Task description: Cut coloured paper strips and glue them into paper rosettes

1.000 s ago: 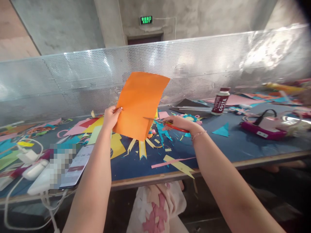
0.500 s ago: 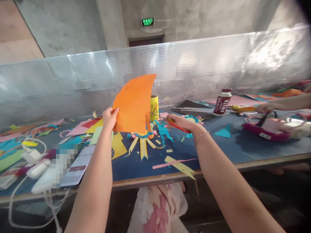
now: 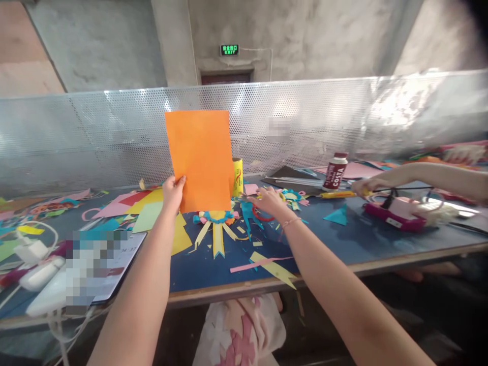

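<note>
My left hand [image 3: 174,193] pinches a sheet of orange paper [image 3: 200,160] at its lower left edge, thumb in front, and holds it upright above the table. My right hand [image 3: 270,201] is just right of the sheet's lower corner, palm down, with its fingers stretched towards the left. Under it show the red handles of scissors [image 3: 263,217]; the blades cannot be made out. Below the orange sheet lies a paper rosette [image 3: 218,223] with yellow ribbon tails, its top hidden by the sheet. A yellow tube [image 3: 238,177] stands behind the sheet's right edge.
Paper scraps [image 3: 274,269] litter the blue table [image 3: 206,277]. At left lie a phone [image 3: 118,269] and white chargers with cables [image 3: 41,272]. A brown bottle [image 3: 335,172] stands at right, near another person's hand [image 3: 364,187] and a purple pouch [image 3: 394,217]. A perforated metal screen [image 3: 125,132] runs behind.
The orange sheet has turned from tilted and curved to nearly flat and upright. The scissors have left the sheet's edge and dropped below my right hand, whose fingers have straightened. The other person's hand moved left.
</note>
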### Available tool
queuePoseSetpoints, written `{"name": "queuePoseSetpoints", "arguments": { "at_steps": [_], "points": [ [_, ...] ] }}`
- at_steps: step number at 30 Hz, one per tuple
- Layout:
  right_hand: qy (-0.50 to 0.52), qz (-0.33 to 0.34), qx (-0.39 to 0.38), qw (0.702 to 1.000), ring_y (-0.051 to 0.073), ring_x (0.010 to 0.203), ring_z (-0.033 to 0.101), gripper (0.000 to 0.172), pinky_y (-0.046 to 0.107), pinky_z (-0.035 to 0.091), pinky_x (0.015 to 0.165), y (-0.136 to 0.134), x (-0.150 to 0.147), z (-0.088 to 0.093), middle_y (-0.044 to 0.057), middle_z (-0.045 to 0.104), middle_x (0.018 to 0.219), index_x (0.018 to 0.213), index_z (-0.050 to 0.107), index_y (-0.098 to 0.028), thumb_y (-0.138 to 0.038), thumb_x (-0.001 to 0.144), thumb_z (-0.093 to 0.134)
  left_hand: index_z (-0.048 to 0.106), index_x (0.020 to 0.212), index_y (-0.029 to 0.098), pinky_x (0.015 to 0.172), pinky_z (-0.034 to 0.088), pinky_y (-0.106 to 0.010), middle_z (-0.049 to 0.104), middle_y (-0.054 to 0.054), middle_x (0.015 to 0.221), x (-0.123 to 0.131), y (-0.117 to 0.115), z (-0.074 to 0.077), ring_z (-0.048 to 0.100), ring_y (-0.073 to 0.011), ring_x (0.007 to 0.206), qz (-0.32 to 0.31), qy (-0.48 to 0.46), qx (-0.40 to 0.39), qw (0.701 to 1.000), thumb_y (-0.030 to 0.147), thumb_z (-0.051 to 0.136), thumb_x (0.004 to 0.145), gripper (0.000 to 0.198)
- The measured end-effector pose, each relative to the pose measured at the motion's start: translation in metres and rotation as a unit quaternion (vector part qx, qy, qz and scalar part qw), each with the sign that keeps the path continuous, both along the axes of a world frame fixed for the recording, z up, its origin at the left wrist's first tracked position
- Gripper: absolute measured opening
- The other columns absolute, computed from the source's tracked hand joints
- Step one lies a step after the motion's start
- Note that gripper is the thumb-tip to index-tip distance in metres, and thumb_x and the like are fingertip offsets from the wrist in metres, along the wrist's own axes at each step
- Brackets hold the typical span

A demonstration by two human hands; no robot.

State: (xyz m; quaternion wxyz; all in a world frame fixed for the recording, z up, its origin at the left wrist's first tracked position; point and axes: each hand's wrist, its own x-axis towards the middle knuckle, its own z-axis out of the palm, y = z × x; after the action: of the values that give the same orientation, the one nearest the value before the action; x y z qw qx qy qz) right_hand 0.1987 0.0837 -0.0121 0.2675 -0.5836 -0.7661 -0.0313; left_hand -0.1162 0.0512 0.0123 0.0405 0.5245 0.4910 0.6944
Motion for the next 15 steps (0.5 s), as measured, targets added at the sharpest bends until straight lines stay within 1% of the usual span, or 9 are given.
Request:
{"name": "queuePoseSetpoints", "arguments": {
  "at_steps": [1, 3, 5, 7, 9, 11, 12, 15],
  "points": [
    [0.041, 0.033, 0.027, 0.998, 0.028, 0.109, 0.051, 0.052, 0.041, 0.036, 0.096, -0.002, -0.005, 0.002, 0.016, 0.057, 0.11, 0.113, 0.061, -0.016, -0.055, 0.079, 0.054, 0.06, 0.083, 0.015, 0.077, 0.051, -0.034, 0.068, -0.009, 0.087, 0.004, 0.0, -0.001, 0.064, -0.0212, 0.085, -0.01, -0.006, -0.008, 1.0, 0.045, 0.06, 0.073, 0.032],
    [0.14, 0.113, 0.045, 0.983, 0.024, 0.103, 0.053, 0.049, 0.038, 0.04, 0.092, -0.005, -0.014, 0.004, 0.012, 0.055, 0.108, 0.111, 0.062, -0.02, -0.054, 0.077, 0.056, 0.06, 0.084, 0.015, 0.077, 0.051, -0.034, 0.068, -0.009, 0.089, 0.012, -0.001, -0.002, 0.065, -0.0213, 0.085, -0.032, -0.01, -0.024, 0.999, 0.044, 0.06, 0.073, 0.032],
    [0.231, 0.191, 0.023, 0.954, 0.019, 0.093, 0.055, 0.043, 0.033, 0.044, 0.085, -0.003, -0.022, 0.005, 0.009, 0.055, 0.102, 0.105, 0.063, -0.019, -0.05, 0.076, 0.056, 0.06, 0.084, 0.015, 0.076, 0.052, -0.034, 0.069, -0.01, 0.089, 0.02, -0.003, -0.003, 0.065, -0.0215, 0.085, -0.056, -0.011, -0.035, 0.998, 0.044, 0.061, 0.073, 0.031],
    [0.295, 0.237, -0.004, 0.926, 0.016, 0.082, 0.056, 0.035, 0.03, 0.045, 0.078, 0.001, -0.026, 0.003, 0.005, 0.057, 0.092, 0.09, 0.064, -0.018, -0.048, 0.074, 0.056, 0.06, 0.083, 0.015, 0.074, 0.052, -0.033, 0.069, -0.01, 0.089, 0.026, -0.005, -0.003, 0.065, -0.0216, 0.084, -0.077, -0.009, -0.044, 0.996, 0.043, 0.06, 0.074, 0.029],
    [0.331, 0.247, -0.019, 0.91, 0.015, 0.073, 0.054, 0.03, 0.028, 0.043, 0.072, 0.005, -0.027, 0.001, 0.002, 0.057, 0.078, 0.073, 0.06, -0.018, -0.048, 0.071, 0.056, 0.06, 0.083, 0.016, 0.074, 0.052, -0.033, 0.069, -0.01, 0.091, 0.029, -0.005, -0.003, 0.065, -0.0217, 0.085, -0.087, -0.006, -0.048, 0.995, 0.043, 0.06, 0.073, 0.029],
    [0.356, 0.24, -0.042, 0.902, 0.014, 0.067, 0.052, 0.03, 0.027, 0.042, 0.066, 0.008, -0.026, -0.001, 0.0, 0.055, 0.067, 0.063, 0.054, -0.019, -0.049, 0.069, 0.057, 0.06, 0.082, 0.016, 0.075, 0.052, -0.033, 0.069, -0.01, 0.09, 0.025, -0.004, -0.003, 0.065, -0.0218, 0.085, -0.068, -0.019, -0.045, 0.996, 0.044, 0.06, 0.072, 0.03],
    [0.37, 0.234, -0.057, 0.897, 0.014, 0.065, 0.052, 0.031, 0.027, 0.041, 0.063, 0.008, -0.025, -0.001, -0.001, 0.054, 0.064, 0.061, 0.054, -0.019, -0.048, 0.067, 0.058, 0.06, 0.082, 0.015, 0.075, 0.052, -0.034, 0.069, -0.01, 0.089, 0.02, -0.003, -0.004, 0.065, -0.0216, 0.084, -0.046, -0.033, -0.041, 0.998, 0.043, 0.059, 0.071, 0.03],
    [0.422, 0.227, -0.103, 0.872, 0.013, 0.062, 0.052, 0.029, 0.025, 0.04, 0.058, 0.006, -0.022, 0.0, -0.001, 0.057, 0.064, 0.062, 0.055, -0.018, -0.046, 0.063, 0.062, 0.057, 0.081, 0.016, 0.075, 0.052, -0.033, 0.067, -0.009, 0.085, -0.001, 0.003, -0.009, 0.064, -0.0199, 0.081, 0.055, -0.091, -0.017, 0.994, 0.04, 0.054, 0.072, 0.026]
  ]
}}
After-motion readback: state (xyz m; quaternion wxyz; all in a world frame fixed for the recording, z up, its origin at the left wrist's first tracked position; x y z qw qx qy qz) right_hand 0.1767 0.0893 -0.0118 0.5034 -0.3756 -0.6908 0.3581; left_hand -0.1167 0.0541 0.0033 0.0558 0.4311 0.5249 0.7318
